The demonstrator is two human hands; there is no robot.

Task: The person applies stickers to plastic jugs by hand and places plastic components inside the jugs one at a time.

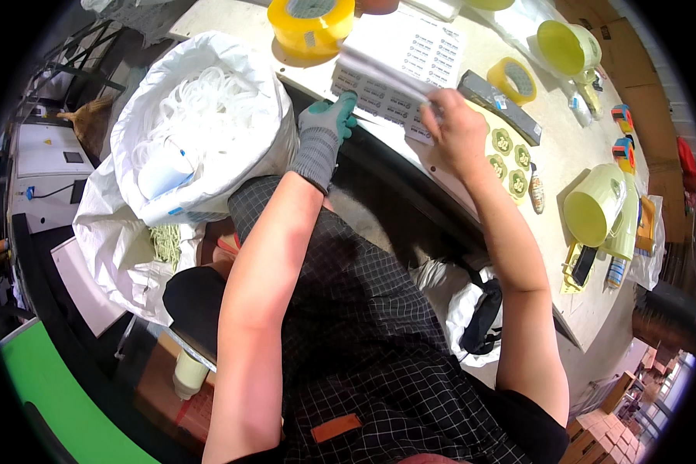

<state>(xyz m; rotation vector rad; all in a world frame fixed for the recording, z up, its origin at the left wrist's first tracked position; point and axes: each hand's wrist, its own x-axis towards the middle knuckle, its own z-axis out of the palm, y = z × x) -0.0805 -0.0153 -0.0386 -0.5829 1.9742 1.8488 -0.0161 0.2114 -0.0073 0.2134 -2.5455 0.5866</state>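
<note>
You've got both hands on the label sheets (398,73) at the table's (564,255) near edge.

Going left to right: the white bag (201,100) is full of white plastic loops. Your gloved left hand (325,127) has its fingers curled onto the sheets' lower left edge. The sheets are white, printed in rows of small labels, with the top one bowed up. Your bare right hand (456,124) pinches the right side, fingers closed. Further right, two yellow-green cups (595,205) look empty.
</note>
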